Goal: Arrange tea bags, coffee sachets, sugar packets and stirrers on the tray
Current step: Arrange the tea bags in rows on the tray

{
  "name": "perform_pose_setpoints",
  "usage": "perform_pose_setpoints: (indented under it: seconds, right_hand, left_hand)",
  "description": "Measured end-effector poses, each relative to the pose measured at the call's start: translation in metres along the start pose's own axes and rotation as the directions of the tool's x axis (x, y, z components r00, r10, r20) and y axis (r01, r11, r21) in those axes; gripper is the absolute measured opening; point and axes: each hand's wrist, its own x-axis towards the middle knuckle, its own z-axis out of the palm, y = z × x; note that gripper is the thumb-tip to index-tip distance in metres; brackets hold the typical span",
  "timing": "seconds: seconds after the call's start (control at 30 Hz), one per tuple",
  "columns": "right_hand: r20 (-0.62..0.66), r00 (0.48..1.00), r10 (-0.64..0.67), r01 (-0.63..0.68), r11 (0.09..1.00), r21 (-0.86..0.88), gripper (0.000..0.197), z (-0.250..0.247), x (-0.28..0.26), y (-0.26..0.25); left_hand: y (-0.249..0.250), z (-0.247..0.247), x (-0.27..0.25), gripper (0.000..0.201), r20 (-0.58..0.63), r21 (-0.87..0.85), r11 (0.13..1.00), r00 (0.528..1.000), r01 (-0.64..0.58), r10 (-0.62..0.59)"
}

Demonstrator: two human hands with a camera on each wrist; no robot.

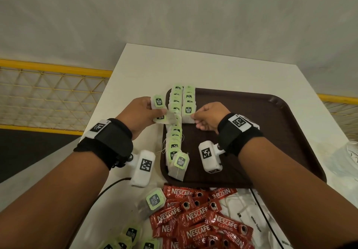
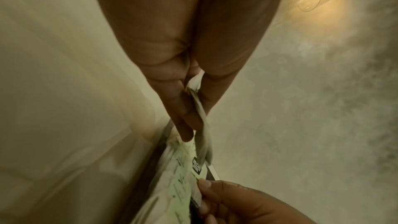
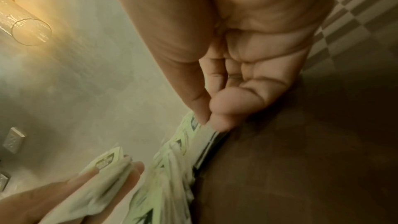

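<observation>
A dark brown tray (image 1: 271,132) lies on the white table. Two rows of green-tagged tea bags (image 1: 176,124) run along its left side. My left hand (image 1: 144,113) grips a small bunch of tea bags (image 1: 159,103) just off the tray's left edge; in the left wrist view the bags (image 2: 202,130) are squeezed between thumb and fingers. My right hand (image 1: 203,117) pinches the front tea bag (image 1: 188,113) of the right row, with thumb and forefinger (image 3: 206,117) closed on its edge. Red coffee sachets (image 1: 199,217) and white sugar packets (image 1: 249,215) lie in front of the tray.
Loose tea bags (image 1: 155,200) lie on the table at the near left. A black cable (image 1: 108,188) runs across the table's near left. A clear plastic wrapper (image 1: 350,155) sits at the right edge. A yellow mesh barrier (image 1: 48,93) stands beyond the table's left side.
</observation>
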Motion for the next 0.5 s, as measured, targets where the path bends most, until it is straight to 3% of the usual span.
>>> perform_pose_setpoints:
  seconds: [0.13, 0.23, 0.3, 0.4, 0.5]
  right_hand:
    - [-0.044, 0.998, -0.034, 0.031, 0.997, -0.071, 0.017, -0.002, -0.002, -0.001]
    - [-0.105, 0.967, -0.234, 0.206, 0.952, -0.226, 0.022, -0.002, -0.008, -0.006]
    - [0.008, 0.937, -0.35, 0.338, 0.898, -0.282, 0.027, -0.001, -0.016, -0.013]
    - [0.223, 0.888, -0.401, 0.457, 0.821, -0.342, 0.023, 0.005, -0.027, -0.021]
    - [0.221, 0.886, -0.408, 0.461, 0.833, -0.307, 0.019, 0.006, -0.029, -0.019]
  left_hand:
    - [0.003, 0.0, -0.003, 0.02, -0.044, 0.04, 0.998, 0.998, -0.039, 0.04]
    - [0.005, 0.003, -0.002, 0.03, -0.047, 0.077, 0.995, 0.997, -0.062, 0.066]
    - [0.007, 0.006, -0.002, 0.035, -0.051, 0.116, 0.99, 0.995, -0.08, 0.087]
    - [0.011, 0.013, 0.0, 0.039, -0.036, 0.172, 0.979, 0.992, -0.113, 0.121]
    - [0.013, 0.019, 0.0, 0.036, -0.017, 0.191, 0.971, 0.989, -0.142, 0.148]
